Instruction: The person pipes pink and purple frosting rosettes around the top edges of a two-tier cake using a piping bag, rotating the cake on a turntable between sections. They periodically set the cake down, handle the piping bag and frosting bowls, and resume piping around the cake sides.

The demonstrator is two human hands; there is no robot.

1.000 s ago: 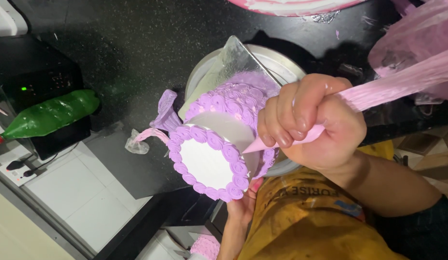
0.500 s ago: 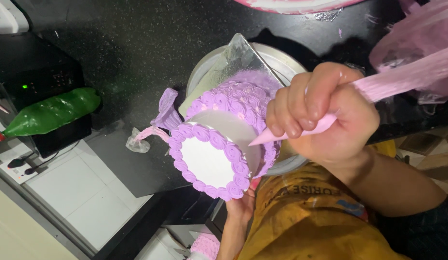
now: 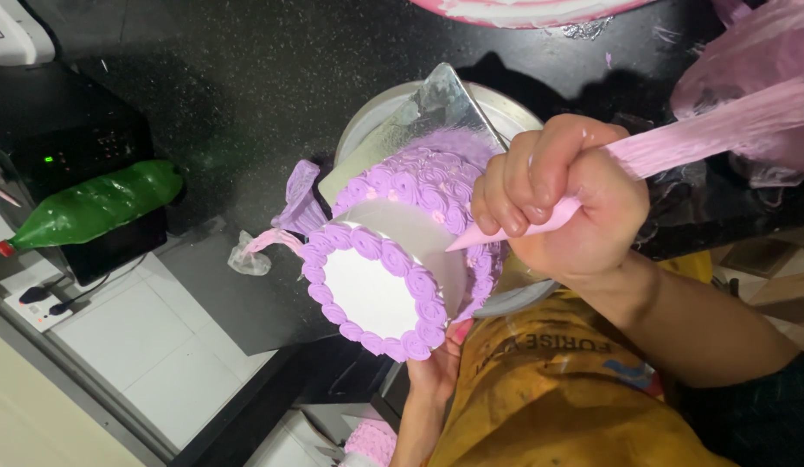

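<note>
A round cake (image 3: 367,290) with a white top ringed in purple rosettes sits tilted on a silver board (image 3: 419,117) over a round metal stand (image 3: 510,99). Purple rosettes cover part of its side. My right hand (image 3: 557,203) is shut on a pink piping bag (image 3: 704,130), with the bag's tip against the cake's white side. My left hand (image 3: 432,376) reaches up from below, its fingertips at the cake's lower edge. The cake hides the rest of its fingers.
A green filled piping bag (image 3: 90,207) lies on a black device (image 3: 82,147) at the left. A purple piping bag (image 3: 298,203) and a clear plastic scrap (image 3: 246,255) lie beside the cake on the black counter (image 3: 246,69). A power strip (image 3: 38,298) sits at the lower left.
My right hand and the piping tip have shifted slightly up along the cake's side. The cake and my left hand have stayed in place.
</note>
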